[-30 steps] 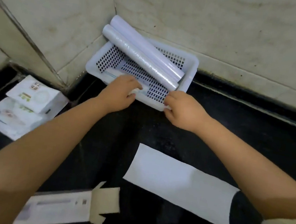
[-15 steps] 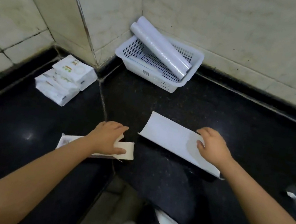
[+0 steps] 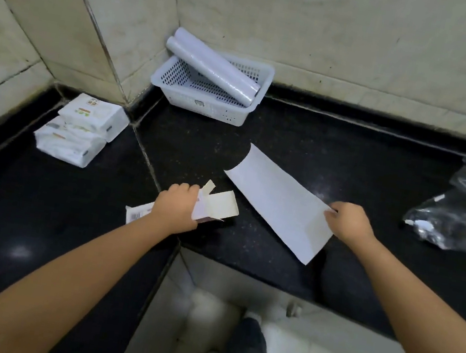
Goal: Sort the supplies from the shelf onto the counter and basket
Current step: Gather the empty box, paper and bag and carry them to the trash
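Black stone worktop (image 3: 307, 145): sorting surface.
My left hand (image 3: 176, 208): grips opened carton (image 3: 214, 208) — to move it.
My right hand (image 3: 348, 223): pinches paper sheet (image 3: 279, 206) corner — ready to lift.

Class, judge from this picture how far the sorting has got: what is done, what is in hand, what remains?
Done: two white rolls lie in the basket, and wipe packs are stacked on the counter. In hand: the left hand grips an opened carton; the right hand pinches the white sheet. Left, probably: both of those, plus the clear plastic bag.
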`<state>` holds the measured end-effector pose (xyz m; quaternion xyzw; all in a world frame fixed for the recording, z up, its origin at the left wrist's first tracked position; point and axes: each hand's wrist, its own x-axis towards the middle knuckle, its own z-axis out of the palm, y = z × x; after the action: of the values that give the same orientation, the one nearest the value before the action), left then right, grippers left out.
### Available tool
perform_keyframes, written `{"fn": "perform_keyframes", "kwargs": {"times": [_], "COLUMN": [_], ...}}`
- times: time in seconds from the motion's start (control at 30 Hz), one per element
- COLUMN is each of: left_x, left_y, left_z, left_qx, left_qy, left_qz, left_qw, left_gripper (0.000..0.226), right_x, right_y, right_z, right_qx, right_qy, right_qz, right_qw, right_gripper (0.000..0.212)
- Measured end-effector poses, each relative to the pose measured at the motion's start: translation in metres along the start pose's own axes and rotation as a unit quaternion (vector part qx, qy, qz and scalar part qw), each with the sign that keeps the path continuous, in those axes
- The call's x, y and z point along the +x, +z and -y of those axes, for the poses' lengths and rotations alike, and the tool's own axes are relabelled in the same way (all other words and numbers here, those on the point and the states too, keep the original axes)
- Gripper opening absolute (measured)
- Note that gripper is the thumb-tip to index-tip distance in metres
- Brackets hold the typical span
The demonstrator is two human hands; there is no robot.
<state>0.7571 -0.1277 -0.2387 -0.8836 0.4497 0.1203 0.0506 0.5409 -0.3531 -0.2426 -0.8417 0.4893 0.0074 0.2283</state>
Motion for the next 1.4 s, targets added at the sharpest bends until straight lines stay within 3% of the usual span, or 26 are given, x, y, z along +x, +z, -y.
{"fn": "perform_keyframes", "kwargs": {"times": [0.17, 0.3, 0.47, 0.6, 0.63, 0.77, 0.9, 1.1, 1.2, 1.4], "left_x": [0.02, 0.041, 0.068, 0.083, 0.088, 0.107, 0.117, 0.129, 0.135, 0.132], "left_y": [-0.021, -0.038, -0.055, -0.053, -0.052, -0.05, -0.051, -0.05, -0.062, -0.088], "left_z": [-0.066, -0.13, -0.214, -0.268, -0.277, -0.301, -0.308, -0.302, -0.307, -0.358], "left_qx": [-0.051, -0.063, -0.075, -0.063, -0.058, -0.05, -0.043, -0.035, -0.041, -0.036], "left_qy": [0.047, 0.092, 0.136, 0.158, 0.16, 0.161, 0.161, 0.178, 0.217, 0.372], "left_qz": [-0.023, -0.047, -0.05, -0.028, -0.024, -0.014, -0.006, -0.001, -0.011, -0.032], "left_qw": [0.997, 0.993, 0.987, 0.985, 0.985, 0.986, 0.986, 0.983, 0.975, 0.927], "left_gripper": [0.068, 0.069, 0.064, 0.065, 0.066, 0.064, 0.063, 0.062, 0.06, 0.054], "right_x": [-0.023, -0.031, -0.03, -0.013, -0.007, 0.018, 0.032, 0.04, 0.022, -0.063], "right_y": [-0.048, -0.083, -0.103, -0.095, -0.092, -0.081, -0.067, -0.075, -0.088, -0.12], "right_z": [-0.036, -0.082, -0.144, -0.183, -0.188, -0.198, -0.207, -0.22, -0.218, -0.231], "right_qx": [0.061, 0.169, 0.32, 0.482, 0.482, 0.41, 0.478, 0.423, 0.391, 0.304], "right_qy": [0.012, 0.1, 0.215, 0.285, 0.304, 0.386, 0.386, 0.396, 0.37, 0.338], "right_qz": [-0.094, -0.162, -0.228, -0.24, -0.245, -0.258, -0.243, -0.28, -0.316, -0.367], "right_qw": [0.994, 0.967, 0.894, 0.793, 0.784, 0.785, 0.751, 0.765, 0.781, 0.811], "right_gripper": [0.023, 0.021, 0.027, 0.027, 0.026, 0.024, 0.03, 0.032, 0.015, 0.042]}}
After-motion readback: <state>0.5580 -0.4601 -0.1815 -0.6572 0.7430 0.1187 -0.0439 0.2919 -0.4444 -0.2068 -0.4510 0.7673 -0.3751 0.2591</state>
